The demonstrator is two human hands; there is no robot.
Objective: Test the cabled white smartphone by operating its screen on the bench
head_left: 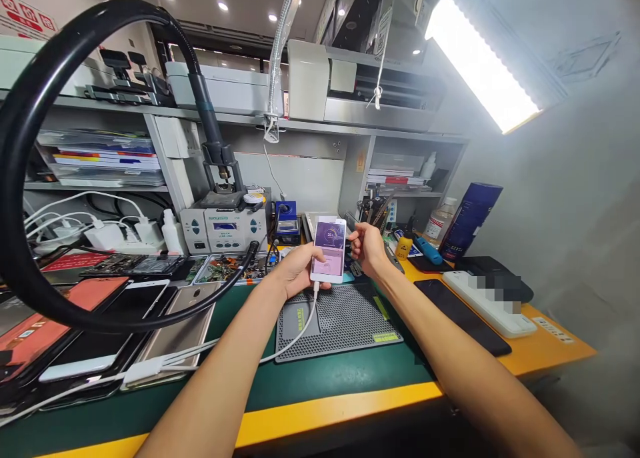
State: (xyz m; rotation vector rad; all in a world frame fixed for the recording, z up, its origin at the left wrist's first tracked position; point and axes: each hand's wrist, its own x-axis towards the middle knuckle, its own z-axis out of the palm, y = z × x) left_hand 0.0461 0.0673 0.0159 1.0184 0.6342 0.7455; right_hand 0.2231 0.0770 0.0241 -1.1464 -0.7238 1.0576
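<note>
My left hand [300, 269] is wrapped round a white smartphone [329, 251], its thumb lying over the edge of the lit screen. The phone is held upright with a purple and pink display. A white charging cable [316, 298] is plugged into its bottom end and runs down to the left. Beside the phone's upper right edge is my right hand [369, 248], closed with the fingers curled in. A small thin shape shows at its fingertips, too unclear to name. Under the hands a grey perforated repair mat [345, 325] lies on the green bench mat [280, 388].
A thick black hose [60, 58] loops over the left side from a soldering station [225, 228]. Several phones and tablets [105, 318] lie at left. A white power strip [487, 305] and a black tablet [460, 315] lie at right, near a yellow bottle [404, 247].
</note>
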